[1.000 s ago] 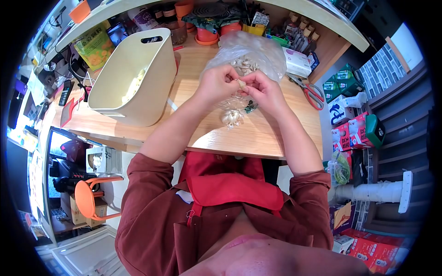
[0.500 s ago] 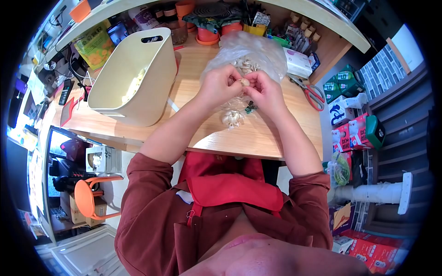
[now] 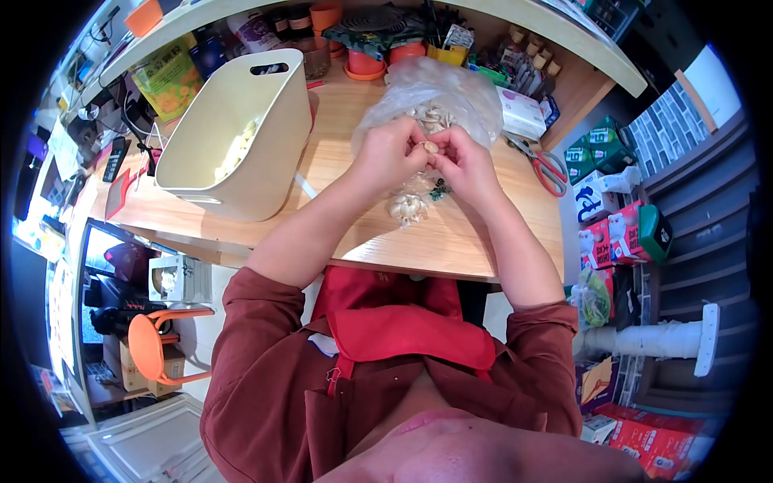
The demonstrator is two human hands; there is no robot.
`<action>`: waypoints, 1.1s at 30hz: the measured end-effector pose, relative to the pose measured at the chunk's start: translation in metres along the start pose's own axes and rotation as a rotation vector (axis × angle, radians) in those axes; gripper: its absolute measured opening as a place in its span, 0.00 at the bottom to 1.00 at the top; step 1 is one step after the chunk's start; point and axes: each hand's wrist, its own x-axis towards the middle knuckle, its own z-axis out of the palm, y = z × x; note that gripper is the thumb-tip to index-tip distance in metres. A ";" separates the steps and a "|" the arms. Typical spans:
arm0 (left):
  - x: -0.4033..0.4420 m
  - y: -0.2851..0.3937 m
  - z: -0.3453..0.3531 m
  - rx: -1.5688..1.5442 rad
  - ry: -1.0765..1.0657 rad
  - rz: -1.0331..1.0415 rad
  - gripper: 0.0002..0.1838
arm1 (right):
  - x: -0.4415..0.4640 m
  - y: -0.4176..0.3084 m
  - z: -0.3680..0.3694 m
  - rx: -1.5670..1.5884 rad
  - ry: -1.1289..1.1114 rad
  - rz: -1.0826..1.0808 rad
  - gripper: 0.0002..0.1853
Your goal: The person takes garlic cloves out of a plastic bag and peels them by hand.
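Observation:
Between my fingertips is a small garlic clove (image 3: 430, 148). My left hand (image 3: 392, 150) pinches it from the left, and my right hand (image 3: 464, 161) grips it from the right. Just beyond my hands lies a clear plastic bag (image 3: 451, 84) with garlic and loose skins (image 3: 435, 115) in its mouth. Nearer the table's front edge sits a garlic bulb (image 3: 407, 208), with part of the bag beside it. A tall cream bin (image 3: 266, 153) stands to the left, tilted in view, with pale peeled cloves (image 3: 239, 149) inside.
Red-handled scissors (image 3: 550, 171) lie on the wooden table (image 3: 419, 245) at the right, beside a white and pink box (image 3: 521, 113). Orange pots (image 3: 366, 64) and small corked bottles (image 3: 541, 60) line the back under a shelf. An orange stool (image 3: 146, 346) stands at lower left.
Both hands stay together over the bag, with small finger movements around the clove, which has turned slightly between them. The bin and the bulb stay in place.

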 end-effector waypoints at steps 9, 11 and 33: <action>0.000 0.002 -0.001 -0.207 -0.029 -0.107 0.06 | -0.001 -0.002 0.001 0.049 0.015 -0.048 0.10; 0.000 0.001 -0.001 -0.217 -0.027 -0.107 0.05 | -0.001 0.000 0.002 0.055 0.019 -0.069 0.10; 0.003 0.005 -0.009 -0.804 -0.073 -0.252 0.02 | -0.005 -0.022 0.001 0.410 0.130 -0.203 0.11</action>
